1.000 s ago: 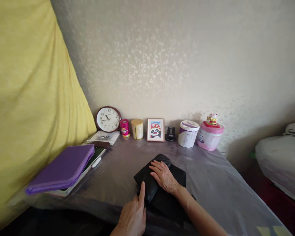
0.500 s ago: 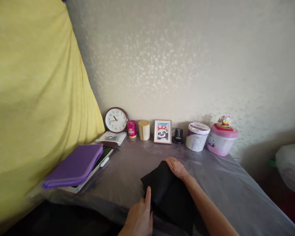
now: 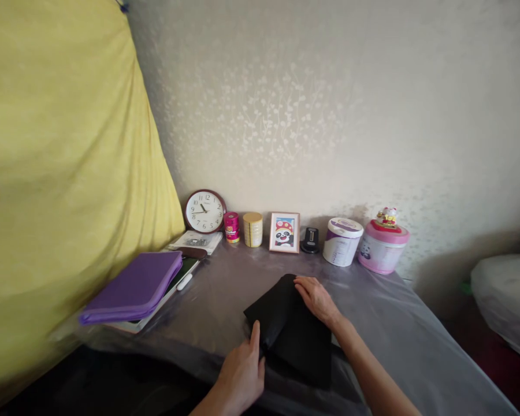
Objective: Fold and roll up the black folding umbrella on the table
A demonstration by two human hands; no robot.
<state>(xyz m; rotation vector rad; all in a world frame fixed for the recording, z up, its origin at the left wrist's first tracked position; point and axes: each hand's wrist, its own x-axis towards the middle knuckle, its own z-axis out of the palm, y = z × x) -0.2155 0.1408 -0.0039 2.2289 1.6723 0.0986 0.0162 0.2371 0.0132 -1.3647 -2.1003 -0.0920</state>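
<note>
A folded black cloth (image 3: 288, 329) lies on the plastic-covered table (image 3: 385, 323) in front of me. My left hand (image 3: 242, 372) rests at the cloth's near left corner, forefinger stretched out onto it and the other fingers curled. At the cloth's far right edge my right hand (image 3: 316, 297) lies flat with its fingers extended, pressing on the fabric. Neither hand grips anything.
A row stands along the wall: a round clock (image 3: 205, 211), a pink tin (image 3: 231, 226), a yellow tin (image 3: 252, 229), a framed panda picture (image 3: 285, 232), a white tub (image 3: 342, 241) and a pink tub (image 3: 382, 245). A purple folder (image 3: 134, 286) lies left, beside a yellow curtain (image 3: 60, 173).
My right hand has slid from the middle of the cloth to its far right edge. The rolled bulge is now flattened. The left hand stays at the near corner.
</note>
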